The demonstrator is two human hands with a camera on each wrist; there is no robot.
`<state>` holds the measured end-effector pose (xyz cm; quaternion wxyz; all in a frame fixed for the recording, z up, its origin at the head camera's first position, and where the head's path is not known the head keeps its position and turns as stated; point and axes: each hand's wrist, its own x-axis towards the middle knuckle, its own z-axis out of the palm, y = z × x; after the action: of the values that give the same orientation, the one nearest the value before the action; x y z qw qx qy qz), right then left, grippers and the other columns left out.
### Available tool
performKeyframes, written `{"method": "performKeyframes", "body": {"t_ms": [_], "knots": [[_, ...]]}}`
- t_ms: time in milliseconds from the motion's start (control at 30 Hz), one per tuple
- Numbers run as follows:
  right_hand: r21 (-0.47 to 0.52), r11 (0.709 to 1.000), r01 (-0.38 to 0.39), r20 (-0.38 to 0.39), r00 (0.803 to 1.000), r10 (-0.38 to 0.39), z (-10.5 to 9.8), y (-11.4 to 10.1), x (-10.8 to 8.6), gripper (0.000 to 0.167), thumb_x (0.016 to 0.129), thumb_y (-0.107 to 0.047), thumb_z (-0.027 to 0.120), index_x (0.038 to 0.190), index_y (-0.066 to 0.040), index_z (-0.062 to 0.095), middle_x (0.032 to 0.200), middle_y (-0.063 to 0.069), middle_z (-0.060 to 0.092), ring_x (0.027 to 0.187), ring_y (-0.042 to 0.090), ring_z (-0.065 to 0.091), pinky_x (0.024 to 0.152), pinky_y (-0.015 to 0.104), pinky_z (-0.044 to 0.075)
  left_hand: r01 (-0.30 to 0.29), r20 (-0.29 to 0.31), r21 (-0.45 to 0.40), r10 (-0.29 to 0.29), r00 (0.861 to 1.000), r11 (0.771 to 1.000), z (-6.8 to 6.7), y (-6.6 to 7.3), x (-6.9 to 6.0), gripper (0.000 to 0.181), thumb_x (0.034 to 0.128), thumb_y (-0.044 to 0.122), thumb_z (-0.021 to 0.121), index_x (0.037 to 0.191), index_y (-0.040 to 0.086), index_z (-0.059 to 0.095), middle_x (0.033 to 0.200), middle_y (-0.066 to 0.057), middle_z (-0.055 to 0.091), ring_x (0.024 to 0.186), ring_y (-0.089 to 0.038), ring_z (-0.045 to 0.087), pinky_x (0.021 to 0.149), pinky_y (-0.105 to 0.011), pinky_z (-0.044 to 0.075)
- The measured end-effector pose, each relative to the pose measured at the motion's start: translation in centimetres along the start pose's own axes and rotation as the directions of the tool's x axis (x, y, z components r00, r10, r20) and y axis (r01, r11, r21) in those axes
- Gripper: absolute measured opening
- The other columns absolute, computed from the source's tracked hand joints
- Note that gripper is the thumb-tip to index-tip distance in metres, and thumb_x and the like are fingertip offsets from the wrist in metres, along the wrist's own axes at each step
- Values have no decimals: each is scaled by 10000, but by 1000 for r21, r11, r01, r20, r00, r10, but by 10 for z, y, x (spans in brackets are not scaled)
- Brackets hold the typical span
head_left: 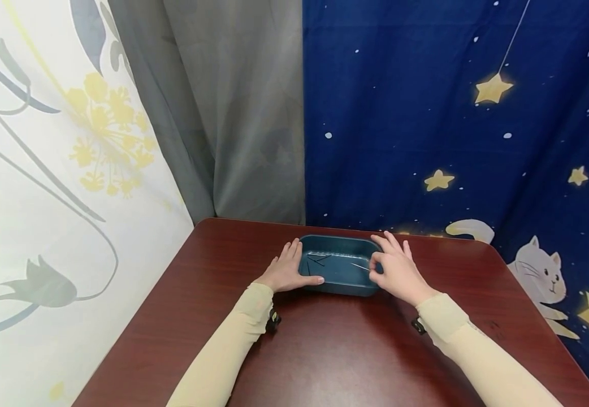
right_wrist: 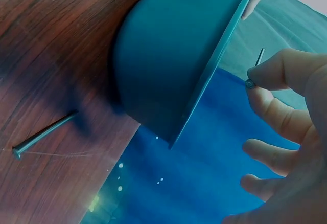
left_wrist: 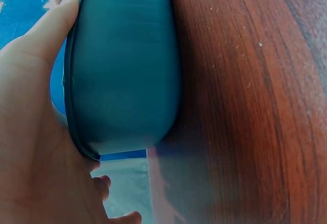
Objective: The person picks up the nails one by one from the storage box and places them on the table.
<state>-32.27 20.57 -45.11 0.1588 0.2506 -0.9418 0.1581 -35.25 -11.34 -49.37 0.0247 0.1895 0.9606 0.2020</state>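
Observation:
A dark teal rectangular tub (head_left: 345,289) stands on the table in the head view, with several thin dark nails (head_left: 317,260) lying at its left inside. My left hand (head_left: 285,272) rests on the tub's left end, fingers extended along that side and thumb laid over the front rim. In the left wrist view the thumb (left_wrist: 64,14) touches the rim. Above the tub's right end, my right hand (head_left: 400,272) pinches a nail (right_wrist: 260,56) between thumb and index finger, its head showing near the fingertips. The other right-hand fingers are spread apart.
Another nail (right_wrist: 45,133) lies on the table, outside the tub, in the right wrist view. The reddish-brown wooden table (head_left: 320,350) reaches back to a grey curtain (head_left: 259,141) and a blue starry curtain (head_left: 401,113). A pale floral curtain (head_left: 70,226) hangs at the left.

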Motion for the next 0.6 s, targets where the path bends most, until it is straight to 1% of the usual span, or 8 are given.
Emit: {"method": "performKeyframes", "body": {"t_ms": [267,400,600], "knots": [[-4,1000,-20,-1,1000,20,-3,6,-9,166,797,-190,776,737,-287,656,1558,151,388,1497,402,158,1091,756,25,7,14,-12,-7,1000,1000,8,-6,5,1321,704,938,498,1625,86,83,1693,-73,18,1541,-270,7,1166,-603,184],[-9,1000,-24,-15,1000,24,-3,8,-13,153,797,-180,777,746,-270,665,1556,152,391,1501,404,146,1088,760,28,10,13,-14,-10,1000,1000,7,-6,4,1320,706,934,502,1624,84,83,1693,-67,13,1541,-273,8,1166,-603,183],[-27,999,-21,-34,999,20,-5,8,-20,147,782,-176,788,743,-249,667,1537,163,413,1490,415,171,1082,768,54,9,1,-23,-9,1000,1000,4,-3,2,1304,720,914,524,1623,75,97,1693,-63,21,1540,-282,26,1163,-606,189]]}}
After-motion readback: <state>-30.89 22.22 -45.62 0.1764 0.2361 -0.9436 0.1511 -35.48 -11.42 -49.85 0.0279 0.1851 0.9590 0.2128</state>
